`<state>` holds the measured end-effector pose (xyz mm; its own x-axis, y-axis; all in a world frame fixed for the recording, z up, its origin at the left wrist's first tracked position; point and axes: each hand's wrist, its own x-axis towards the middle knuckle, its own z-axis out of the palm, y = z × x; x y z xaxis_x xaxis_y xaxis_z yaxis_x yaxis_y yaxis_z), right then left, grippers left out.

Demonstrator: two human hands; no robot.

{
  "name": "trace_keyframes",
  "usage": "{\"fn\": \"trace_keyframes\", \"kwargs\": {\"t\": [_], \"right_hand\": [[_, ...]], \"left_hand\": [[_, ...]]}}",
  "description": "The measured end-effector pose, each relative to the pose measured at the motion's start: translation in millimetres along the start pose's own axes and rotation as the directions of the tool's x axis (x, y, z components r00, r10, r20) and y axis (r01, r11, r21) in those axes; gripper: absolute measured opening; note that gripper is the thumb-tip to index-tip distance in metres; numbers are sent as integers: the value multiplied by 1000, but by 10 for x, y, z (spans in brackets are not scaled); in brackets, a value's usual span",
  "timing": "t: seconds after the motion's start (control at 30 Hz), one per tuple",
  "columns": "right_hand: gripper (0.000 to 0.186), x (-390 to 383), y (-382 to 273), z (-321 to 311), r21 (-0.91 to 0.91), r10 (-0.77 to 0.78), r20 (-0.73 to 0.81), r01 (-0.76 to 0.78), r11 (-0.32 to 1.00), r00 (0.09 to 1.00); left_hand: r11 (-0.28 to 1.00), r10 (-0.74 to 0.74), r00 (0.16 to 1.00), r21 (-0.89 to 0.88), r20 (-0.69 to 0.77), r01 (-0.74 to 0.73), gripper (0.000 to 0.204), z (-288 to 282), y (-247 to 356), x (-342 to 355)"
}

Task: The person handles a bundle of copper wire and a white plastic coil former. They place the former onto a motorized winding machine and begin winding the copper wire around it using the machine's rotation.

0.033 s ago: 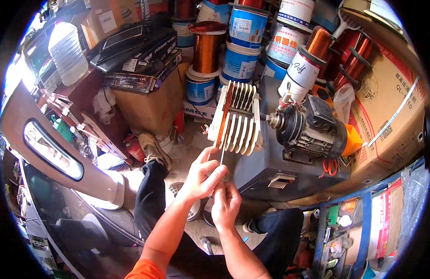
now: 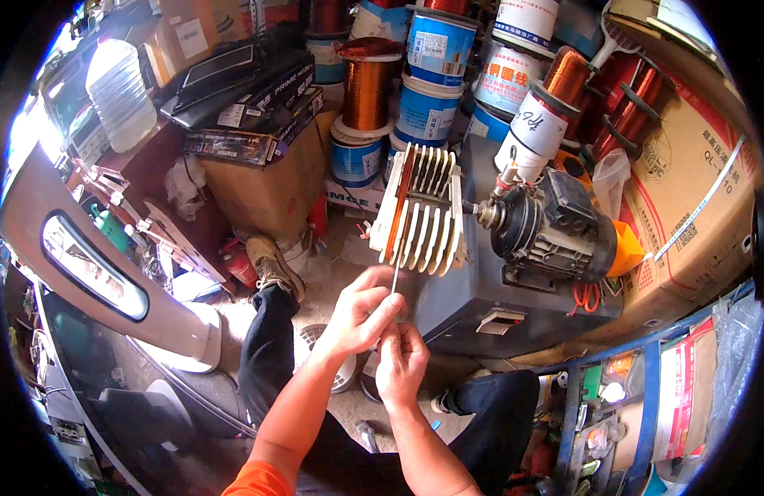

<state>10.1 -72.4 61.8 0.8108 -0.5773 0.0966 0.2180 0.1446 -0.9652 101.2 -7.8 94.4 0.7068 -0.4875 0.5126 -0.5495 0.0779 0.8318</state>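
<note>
In front of me is a slotted winding former (image 2: 415,236) with white fins. A band of copper wire (image 2: 397,217) is wound in its left slot. From the near edge of the former a thin pale strand (image 2: 397,279) runs down to my hands. My left hand (image 2: 359,316) pinches the strand between thumb and fingers, its index finger blurred close under the former. Just below and to the right, my right hand (image 2: 401,364) is closed with fingertips together at the strand's lower end; that end is hidden in the fingers.
The former's shaft joins an electric motor (image 2: 555,231) on a grey metal cabinet (image 2: 481,289). Copper wire spools (image 2: 371,95) and blue-white tubs (image 2: 427,107) stack behind. A cardboard box (image 2: 687,207) stands right, a blue-framed rack (image 2: 650,397) lower right, a pale curved panel (image 2: 142,306) left.
My left index finger has shifted slightly down, away from the former's near edge. The right hand, the former and the motor look unchanged.
</note>
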Motion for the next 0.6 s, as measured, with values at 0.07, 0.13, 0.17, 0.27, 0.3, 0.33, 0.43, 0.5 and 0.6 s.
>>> {"fn": "trace_keyframes", "kwargs": {"t": [0.07,0.13,0.17,0.27,0.3,0.33,0.43,0.5,0.6], "right_hand": [[17,2,19,2,32,1,-12,-1,999,1000],[16,23,1,22,105,17,-34,-13,994,999],[18,18,7,26,99,31,-34,-27,995,999],[24,10,32,16,93,78,-21,-75,993,997],[25,12,34,3,97,97,-5,-96,991,995],[25,8,36,2,86,104,2,-104,991,995],[25,15,55,-25,41,101,-10,-100,994,995],[24,-8,73,-13,57,104,-28,-102,993,994],[14,-13,83,35,32,40,-80,-38,999,996]], "left_hand": [[987,-144,988,-71,50,147,26,1,72,-17],[928,-354,930,-88,95,362,28,13,133,-57],[933,-343,935,-80,86,350,29,16,136,-58],[943,-326,943,-51,66,329,32,20,109,-61],[947,-316,948,-46,46,318,32,25,87,-67],[951,-307,951,-40,27,308,32,35,68,-75],[957,-288,957,10,10,288,33,46,102,-60],[955,-294,956,34,5,294,34,40,128,-69],[946,-322,947,35,13,322,37,50,129,-85]]}}
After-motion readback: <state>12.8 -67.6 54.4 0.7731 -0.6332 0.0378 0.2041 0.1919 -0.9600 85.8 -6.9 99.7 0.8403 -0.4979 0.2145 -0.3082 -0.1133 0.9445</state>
